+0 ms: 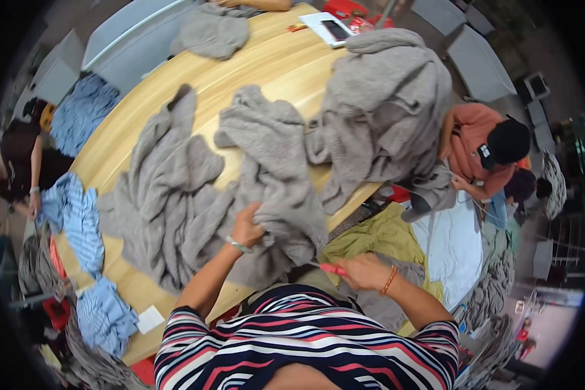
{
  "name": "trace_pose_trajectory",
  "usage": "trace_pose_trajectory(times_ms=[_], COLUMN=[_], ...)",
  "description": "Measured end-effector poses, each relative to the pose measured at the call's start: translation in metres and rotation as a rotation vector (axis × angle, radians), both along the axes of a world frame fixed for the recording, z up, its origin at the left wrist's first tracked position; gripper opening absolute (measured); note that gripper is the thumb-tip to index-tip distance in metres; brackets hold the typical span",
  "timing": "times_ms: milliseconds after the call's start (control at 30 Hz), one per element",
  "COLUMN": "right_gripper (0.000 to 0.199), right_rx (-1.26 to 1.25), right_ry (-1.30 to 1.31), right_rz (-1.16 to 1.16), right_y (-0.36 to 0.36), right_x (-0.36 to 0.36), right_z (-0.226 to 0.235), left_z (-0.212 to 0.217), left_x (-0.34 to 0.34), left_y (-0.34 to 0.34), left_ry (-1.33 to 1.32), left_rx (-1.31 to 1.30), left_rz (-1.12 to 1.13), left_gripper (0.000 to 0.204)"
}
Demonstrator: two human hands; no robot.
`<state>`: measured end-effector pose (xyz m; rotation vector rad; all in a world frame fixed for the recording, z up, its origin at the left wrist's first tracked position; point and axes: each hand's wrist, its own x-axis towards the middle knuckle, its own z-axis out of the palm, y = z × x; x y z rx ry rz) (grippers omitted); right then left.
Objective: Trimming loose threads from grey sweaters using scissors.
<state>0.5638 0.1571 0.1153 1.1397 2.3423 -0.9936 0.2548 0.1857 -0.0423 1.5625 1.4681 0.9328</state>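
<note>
My left hand [246,225] is closed on a grey knit garment [276,166] that lies bunched over the near side of the table. In my right hand [366,272] is a red-handled tool [332,268] with a thin metal tip, pointing left toward the garment's lower edge; its exact kind is too small to make out. Another grey knit garment [159,188] spreads out to the left, its folds running up against the held one. To the right rises a large heap of grey knitwear [390,97].
Blue striped garments [81,221] hang over the left rim of the wooden table [120,136]. A phone [336,30] lies on white paper at the far edge. At right, a person in a pink top [478,146] handles grey fabric; olive cloth [370,231] lies beside my right arm.
</note>
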Motion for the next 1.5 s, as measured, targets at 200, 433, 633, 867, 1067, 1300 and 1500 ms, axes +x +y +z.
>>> trace_pose_trajectory(times_ms=[200,433,633,867,1067,1300,1500], right_gripper=[0.043,0.065,0.064,0.037,0.036,0.046,0.047], right_rx=[0.43,-0.554,1.092,0.507,0.712,0.773,0.981], right_ry=[0.143,1.458,0.406,0.174,0.079,0.162,0.381], right_rz=[-0.069,-0.731,-0.249,-0.898,-0.925,-0.89,-0.609], right_y=[0.005,0.085,0.198,0.429,0.459,0.403,0.356], right_x=[-0.023,0.031,0.126,0.192,0.199,0.169,0.194], right_z=[-0.022,0.002,0.079,0.146,0.001,-0.004,-0.007], left_z=[0.188,0.231,0.275,0.219,0.138,0.086,0.075], left_x=[0.041,0.079,0.14,0.187,0.165,0.083,0.029], left_y=[-0.004,0.015,0.095,0.164,0.17,0.102,0.048], left_ry=[-0.188,0.06,0.199,0.155,0.29,0.452,0.582], left_rx=[0.503,0.993,0.933,0.664,0.364,0.042,0.016], left_rz=[-0.346,-0.425,-0.263,-0.42,-0.447,-0.184,0.159], left_gripper=[0.043,0.04,0.05,0.051,0.044,0.042,0.047])
